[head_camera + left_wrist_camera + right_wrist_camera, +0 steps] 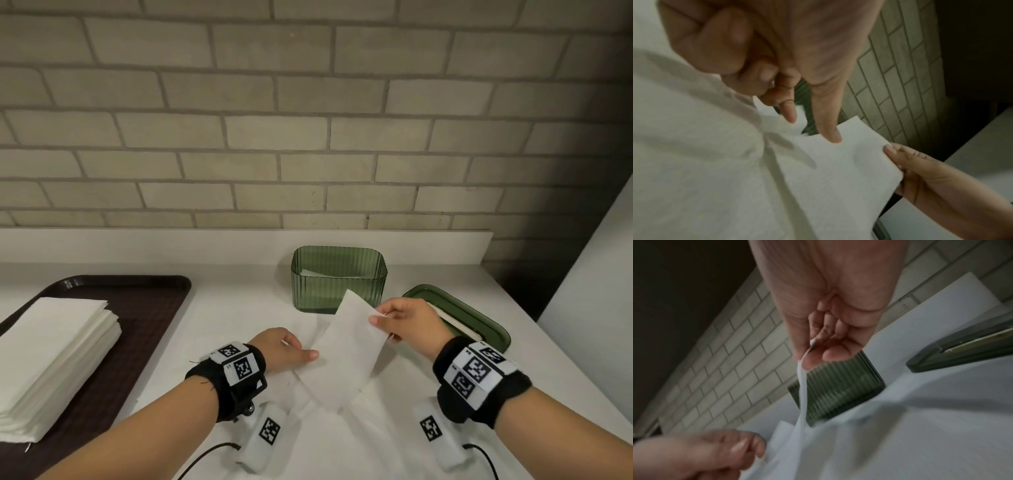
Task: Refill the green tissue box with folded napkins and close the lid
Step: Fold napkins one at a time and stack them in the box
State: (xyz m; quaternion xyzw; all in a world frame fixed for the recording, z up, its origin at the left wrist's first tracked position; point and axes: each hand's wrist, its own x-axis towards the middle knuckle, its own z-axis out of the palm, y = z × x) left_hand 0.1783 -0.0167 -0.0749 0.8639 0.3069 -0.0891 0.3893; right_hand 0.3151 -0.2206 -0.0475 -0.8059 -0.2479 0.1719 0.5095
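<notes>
The green ribbed tissue box [339,277] stands open at the back of the white counter, with a few white napkins low inside it. Its green lid [455,318] lies flat on the counter just to its right. In front of the box a white napkin [346,356] is half lifted. My right hand [376,317] pinches the raised far edge between thumb and fingers [807,356]. At the napkin's left edge my left hand [305,349] holds it low on the counter, thumb [833,138] on the sheet and the other fingers curled.
A dark brown tray [147,308] at the left carries a thick stack of flat white napkins [51,363]. A brick wall runs behind the counter's raised back ledge [205,243]. A white panel [589,308] bounds the counter on the right.
</notes>
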